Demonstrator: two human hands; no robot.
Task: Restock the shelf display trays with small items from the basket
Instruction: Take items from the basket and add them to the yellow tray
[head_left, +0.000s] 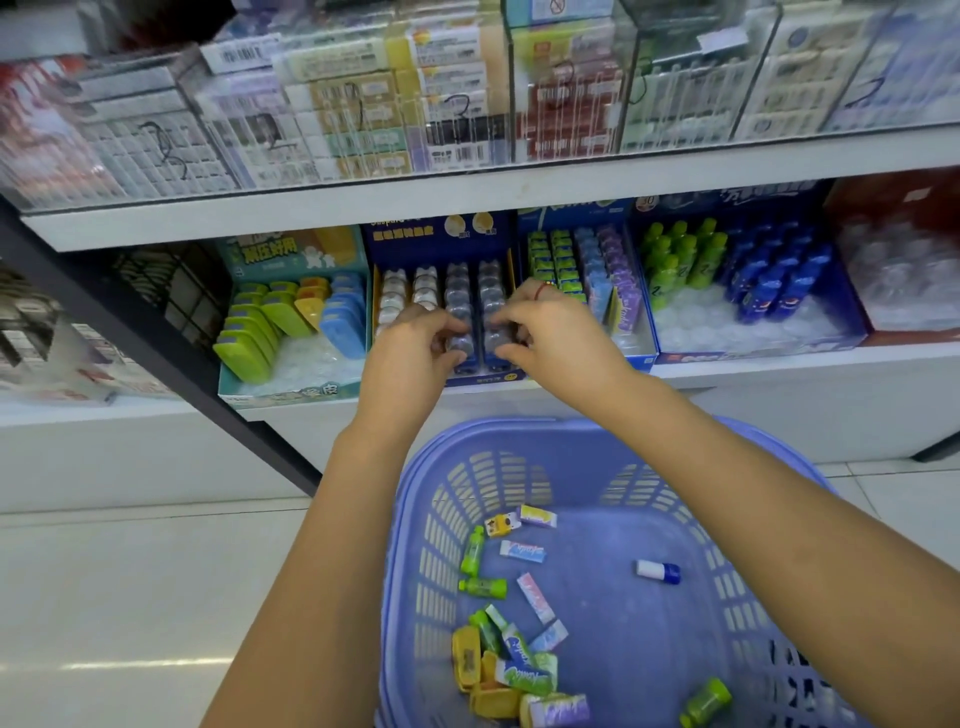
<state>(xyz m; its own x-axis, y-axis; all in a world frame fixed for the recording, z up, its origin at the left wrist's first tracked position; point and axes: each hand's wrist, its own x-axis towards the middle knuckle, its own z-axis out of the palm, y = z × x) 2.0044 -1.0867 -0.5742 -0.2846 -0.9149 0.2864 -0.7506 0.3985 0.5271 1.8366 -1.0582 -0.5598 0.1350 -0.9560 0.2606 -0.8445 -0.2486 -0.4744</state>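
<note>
The left hand (415, 348) and right hand (545, 332) each pinch blue items (470, 345) in curled fingers at the nearly full dark-blue tray (483, 382), with many pieces (519, 670) left in the basket (519, 431).

One wide-angle camera rides on the person's head, facing forward and tilted down, close up to the shelf (779, 366) straight ahead and looking steeply into the basket (441, 519) just below it.

Pale glossy floor tiles (130, 597) streaked with reflected light. White upper shelf (519, 195) over a white lower shelf (779, 366), beside a slanting black post (270, 447).
</note>
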